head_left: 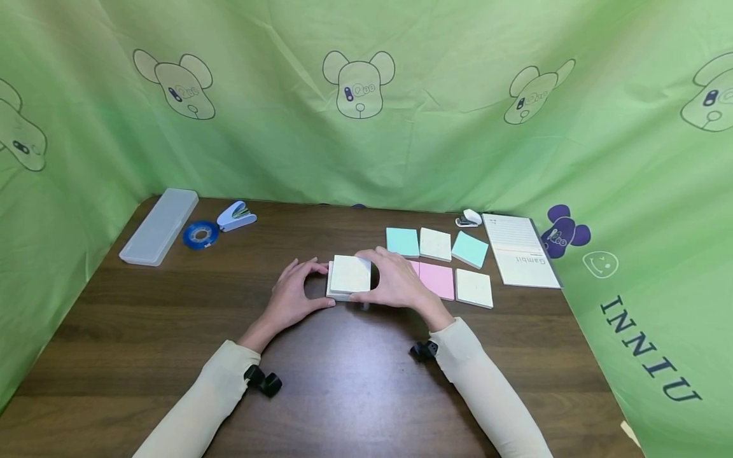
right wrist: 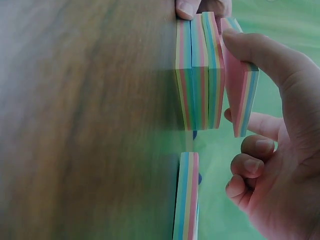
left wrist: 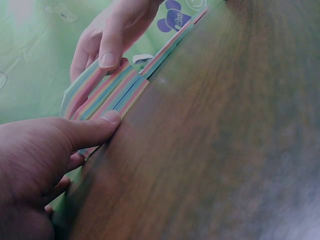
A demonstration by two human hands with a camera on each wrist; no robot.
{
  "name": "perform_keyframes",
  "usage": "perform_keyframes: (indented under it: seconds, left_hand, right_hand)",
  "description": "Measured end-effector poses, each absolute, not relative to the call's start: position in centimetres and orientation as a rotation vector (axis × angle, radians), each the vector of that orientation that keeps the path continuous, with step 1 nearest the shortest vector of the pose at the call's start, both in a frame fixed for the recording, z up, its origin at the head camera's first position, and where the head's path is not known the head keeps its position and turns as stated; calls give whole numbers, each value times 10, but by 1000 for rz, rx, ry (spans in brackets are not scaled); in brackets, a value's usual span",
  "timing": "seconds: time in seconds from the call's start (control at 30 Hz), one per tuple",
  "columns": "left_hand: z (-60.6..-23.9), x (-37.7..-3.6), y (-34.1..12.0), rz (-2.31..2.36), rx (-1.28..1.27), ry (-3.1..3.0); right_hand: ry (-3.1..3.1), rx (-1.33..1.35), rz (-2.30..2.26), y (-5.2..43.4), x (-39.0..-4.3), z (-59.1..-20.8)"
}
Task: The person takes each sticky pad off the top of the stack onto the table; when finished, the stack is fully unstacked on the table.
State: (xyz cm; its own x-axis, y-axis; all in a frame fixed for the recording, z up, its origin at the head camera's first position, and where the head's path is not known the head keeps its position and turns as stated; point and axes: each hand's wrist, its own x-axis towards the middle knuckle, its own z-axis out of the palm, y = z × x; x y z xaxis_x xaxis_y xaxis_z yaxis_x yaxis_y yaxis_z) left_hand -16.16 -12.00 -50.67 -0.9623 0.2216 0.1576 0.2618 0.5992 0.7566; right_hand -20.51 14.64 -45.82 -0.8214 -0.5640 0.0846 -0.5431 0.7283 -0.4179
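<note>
A white-topped sticky note pad (head_left: 352, 273) is held by my right hand (head_left: 397, 278), thumb on its near side and fingers on the far side. Right below it, a stack of sticky note pads (right wrist: 199, 95) with striped coloured edges stands on the table; in the right wrist view a narrow gap parts the held pad from the stack. My left hand (head_left: 294, 289) holds the stack from the left. Its thumb presses the near side in the left wrist view, while the other fingers are partly hidden behind.
To the right lie several loose pads: turquoise (head_left: 403, 242), white (head_left: 474, 288) and pink (head_left: 437, 280). Beyond them are a small white stapler (head_left: 471, 217) and a notebook (head_left: 521, 250). A translucent case (head_left: 160, 227), blue tape roll (head_left: 200, 235) and blue stapler (head_left: 235, 217) are at back left.
</note>
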Motion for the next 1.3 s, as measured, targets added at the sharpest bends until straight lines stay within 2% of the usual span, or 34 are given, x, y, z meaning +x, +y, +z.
perform_keyframes:
  seconds: [0.57, 1.3]
  left_hand:
    - [-504, -160, -120, -1328, -385, -2787]
    - [-506, -160, -120, -1319, -372, -2792]
  right_hand:
    - [2901, -940, -741, 171, -193, -446]
    - [2898, -884, -744, 204, -174, -450]
